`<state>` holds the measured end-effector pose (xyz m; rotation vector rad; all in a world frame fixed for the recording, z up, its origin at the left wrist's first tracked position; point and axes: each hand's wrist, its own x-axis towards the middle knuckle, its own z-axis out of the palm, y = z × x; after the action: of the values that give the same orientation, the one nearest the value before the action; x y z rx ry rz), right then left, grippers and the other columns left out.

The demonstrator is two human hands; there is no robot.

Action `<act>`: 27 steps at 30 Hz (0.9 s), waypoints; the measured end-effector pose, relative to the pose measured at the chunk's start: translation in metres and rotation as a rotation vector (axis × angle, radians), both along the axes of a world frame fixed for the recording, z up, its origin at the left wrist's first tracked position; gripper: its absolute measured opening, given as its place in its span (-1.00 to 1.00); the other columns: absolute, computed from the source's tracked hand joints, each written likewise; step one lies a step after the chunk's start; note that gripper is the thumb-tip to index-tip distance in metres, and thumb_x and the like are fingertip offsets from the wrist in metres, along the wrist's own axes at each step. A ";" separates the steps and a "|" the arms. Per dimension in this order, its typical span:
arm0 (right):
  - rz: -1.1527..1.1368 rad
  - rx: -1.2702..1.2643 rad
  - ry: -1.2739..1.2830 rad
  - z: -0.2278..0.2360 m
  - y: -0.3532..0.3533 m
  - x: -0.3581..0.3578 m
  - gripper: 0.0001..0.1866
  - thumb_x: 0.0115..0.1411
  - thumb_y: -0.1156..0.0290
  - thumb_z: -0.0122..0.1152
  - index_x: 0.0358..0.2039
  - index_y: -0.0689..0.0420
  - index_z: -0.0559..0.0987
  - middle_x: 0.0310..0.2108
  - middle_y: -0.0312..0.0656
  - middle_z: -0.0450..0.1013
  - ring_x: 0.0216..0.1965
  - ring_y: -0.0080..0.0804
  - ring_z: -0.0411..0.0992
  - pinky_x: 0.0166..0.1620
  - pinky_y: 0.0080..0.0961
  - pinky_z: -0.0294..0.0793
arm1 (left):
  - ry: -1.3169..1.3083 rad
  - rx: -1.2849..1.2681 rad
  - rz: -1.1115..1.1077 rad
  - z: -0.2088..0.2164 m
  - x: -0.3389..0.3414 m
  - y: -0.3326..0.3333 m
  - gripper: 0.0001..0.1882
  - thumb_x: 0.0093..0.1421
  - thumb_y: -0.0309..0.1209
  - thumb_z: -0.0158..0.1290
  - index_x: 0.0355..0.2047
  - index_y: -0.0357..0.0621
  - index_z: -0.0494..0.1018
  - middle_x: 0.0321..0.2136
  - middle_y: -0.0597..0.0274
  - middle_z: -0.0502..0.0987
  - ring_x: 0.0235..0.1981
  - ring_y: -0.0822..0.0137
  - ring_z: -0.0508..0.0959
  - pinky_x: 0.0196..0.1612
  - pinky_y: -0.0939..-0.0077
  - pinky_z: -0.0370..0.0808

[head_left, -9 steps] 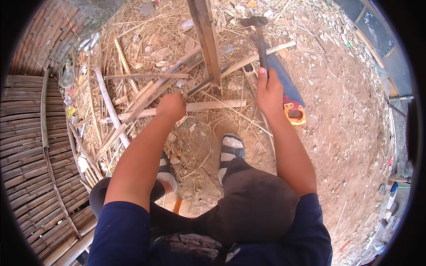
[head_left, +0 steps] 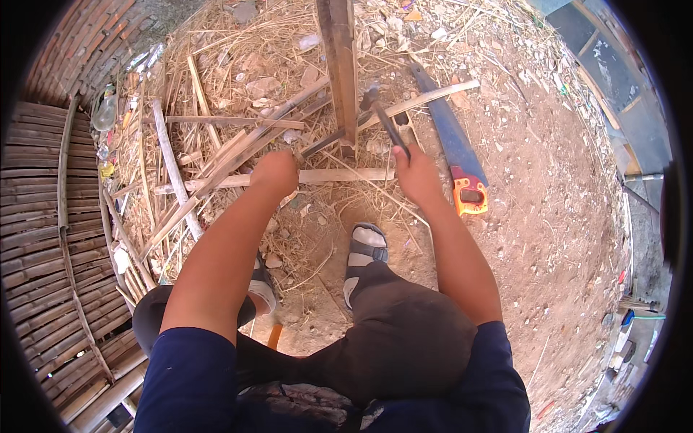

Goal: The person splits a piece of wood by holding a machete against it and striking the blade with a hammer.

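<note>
My left hand is closed around the handle of a long dark-bladed knife. Its blade runs up to the lower end of an upright wooden post; how deep it sits there I cannot tell. In my right hand is a hammer, fingers wrapped round its shaft. The hammer's head, smeared by motion, is just right of the post, close to where the blade's line comes out. A handsaw with a red and orange handle lies on the ground beside my right hand.
Wooden strips and sticks lie crossed over dry straw around my left hand. A pale strip crosses by the saw. My sandalled feet are close below. A bamboo slat panel stands left, dark panels far right.
The hammer has swung down and left, from above the saw toward the post, and my right hand has lowered with it. My left hand keeps its grip on the knife.
</note>
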<state>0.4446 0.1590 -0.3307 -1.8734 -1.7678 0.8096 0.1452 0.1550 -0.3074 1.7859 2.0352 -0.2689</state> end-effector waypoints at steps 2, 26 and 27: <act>-0.052 0.110 0.126 0.027 0.009 0.003 -0.56 0.42 0.05 0.01 -0.24 0.26 0.48 -0.43 0.22 0.54 -0.34 0.28 0.53 -0.26 0.07 0.45 | 0.000 0.016 -0.004 -0.003 0.000 0.001 -0.70 0.19 -0.30 0.21 -0.20 -0.29 0.50 -0.26 -0.18 0.63 -0.12 -0.12 0.62 -0.02 0.02 0.54; 0.161 -0.159 -0.151 -0.042 -0.013 -0.011 -0.54 0.42 0.03 -0.02 -0.18 0.25 0.51 -0.36 0.24 0.55 -0.22 0.29 0.53 -0.17 0.12 0.47 | 0.061 -0.158 -0.150 -0.032 0.002 -0.006 -0.71 0.23 -0.44 0.03 -0.06 -0.14 0.58 -0.20 -0.12 0.62 -0.12 -0.10 0.64 -0.05 0.01 0.59; 0.147 -0.159 -0.127 -0.049 -0.016 -0.007 -0.54 0.42 0.03 -0.02 -0.19 0.26 0.52 -0.34 0.25 0.55 -0.20 0.30 0.53 -0.15 0.12 0.47 | 0.086 -0.187 -0.166 -0.039 0.005 -0.016 -0.69 0.23 -0.45 0.01 -0.04 -0.11 0.58 -0.20 -0.10 0.62 -0.12 -0.09 0.64 -0.04 0.02 0.59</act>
<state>0.4373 0.1426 -0.3797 -1.9518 -1.9911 0.9277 0.1505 0.1394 -0.3459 1.8543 1.8513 -0.5754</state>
